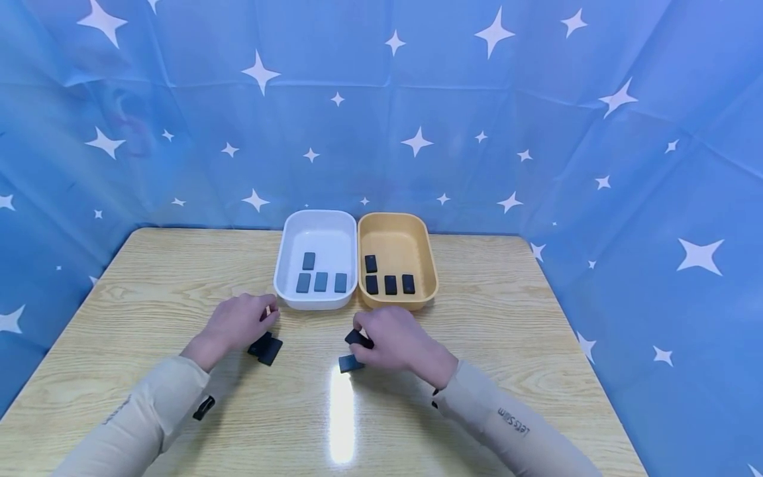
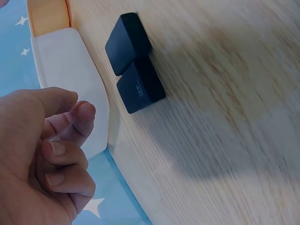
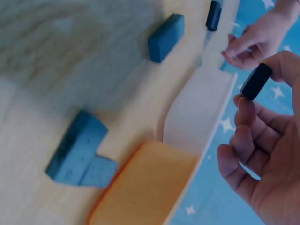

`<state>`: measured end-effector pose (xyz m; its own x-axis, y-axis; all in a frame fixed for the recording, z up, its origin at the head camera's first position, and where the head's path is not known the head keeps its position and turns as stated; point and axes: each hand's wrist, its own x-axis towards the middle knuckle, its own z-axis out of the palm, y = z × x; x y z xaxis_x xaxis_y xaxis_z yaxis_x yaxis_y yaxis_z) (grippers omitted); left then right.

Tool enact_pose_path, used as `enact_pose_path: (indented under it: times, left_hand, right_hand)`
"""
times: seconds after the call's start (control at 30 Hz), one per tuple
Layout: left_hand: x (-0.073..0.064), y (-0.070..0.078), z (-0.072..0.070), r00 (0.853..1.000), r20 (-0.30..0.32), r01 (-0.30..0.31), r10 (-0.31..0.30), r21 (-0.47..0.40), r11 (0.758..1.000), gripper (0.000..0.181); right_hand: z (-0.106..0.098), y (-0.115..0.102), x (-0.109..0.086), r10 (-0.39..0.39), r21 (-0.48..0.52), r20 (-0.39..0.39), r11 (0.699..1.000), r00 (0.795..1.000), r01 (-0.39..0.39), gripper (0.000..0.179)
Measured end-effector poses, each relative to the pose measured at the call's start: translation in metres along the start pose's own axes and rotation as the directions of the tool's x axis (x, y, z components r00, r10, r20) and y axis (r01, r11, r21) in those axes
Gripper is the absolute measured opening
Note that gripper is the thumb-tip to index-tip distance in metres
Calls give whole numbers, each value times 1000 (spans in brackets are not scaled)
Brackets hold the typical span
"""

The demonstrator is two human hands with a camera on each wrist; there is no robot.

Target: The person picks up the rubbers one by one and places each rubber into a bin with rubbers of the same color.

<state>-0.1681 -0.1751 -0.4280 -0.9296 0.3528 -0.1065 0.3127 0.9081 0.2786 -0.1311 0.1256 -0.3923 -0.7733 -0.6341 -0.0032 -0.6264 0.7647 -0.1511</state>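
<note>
Between thumb and fingertips, my right hand (image 1: 395,336) pinches a small black rectangular block (image 3: 256,81), held above the table. Beneath it in the head view lies a dark grey-blue block (image 1: 350,363). My left hand (image 1: 240,321) hovers with fingers loosely curled and holds nothing. Two black blocks (image 2: 128,43) lie against each other close to that hand; the nearer one (image 2: 140,86) bears a small pale marking. In the right wrist view, two touching bluish blocks (image 3: 77,146) lie near the orange bin; the right hand and arm seem to hide them from the head camera.
At the back of the wooden table (image 1: 495,285) stand a white bin (image 1: 324,228) with several grey blocks (image 1: 320,281) and, touching its right side, an orange bin (image 1: 398,228) with several black blocks (image 1: 390,285). A blue star-patterned cloth (image 1: 357,152) hangs behind.
</note>
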Motion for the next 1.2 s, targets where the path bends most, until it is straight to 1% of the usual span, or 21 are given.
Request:
enact_pose_path:
  times: [0.13, 0.27, 0.37, 0.57, 0.73, 0.87, 1.03, 1.1, 1.2]
  left_hand:
    - [0, 5, 1, 1000, 4, -13, 13, 1, 1000, 12]
    - [0, 9, 2, 1000, 11, -13, 13, -3, 1000, 11]
    - [1, 11, 3, 1000, 6, -19, 19, 5, 1000, 10]
    - [2, 16, 5, 1000, 6, -31, 31, 10, 999, 13]
    - [3, 20, 7, 1000, 7, -29, 29, 7, 1000, 12]
    - [3, 22, 9, 999, 2, -39, 39, 3, 999, 11]
    - [3, 24, 12, 998, -14, -65, 65, 8, 998, 11]
    - [3, 24, 13, 997, -21, -74, 74, 6, 997, 12]
    - [3, 24, 14, 997, -26, -78, 78, 3, 997, 12]
  right_hand:
    - [-8, 8, -1, 37, 5, -25, 999, 999, -37, 23]
    - [-15, 14, -1, 74, -27, -49, 997, 996, -75, 25]
    - [-19, 19, 1, 97, -40, -84, 994, 992, -101, 26]
    - [-26, 31, 4, 182, -68, -138, 979, 974, -192, 27]
    - [-30, 42, 8, 243, -30, -146, 968, 959, -249, 23]
    - [-29, 54, 13, 254, -50, -157, 963, 954, -265, 22]
    - [-26, 68, 22, 238, -139, -187, 954, 953, -266, 24]
    - [-27, 72, 27, 240, -168, -183, 948, 953, -271, 24]
    - [-28, 78, 33, 264, -189, -154, 938, 952, -290, 24]
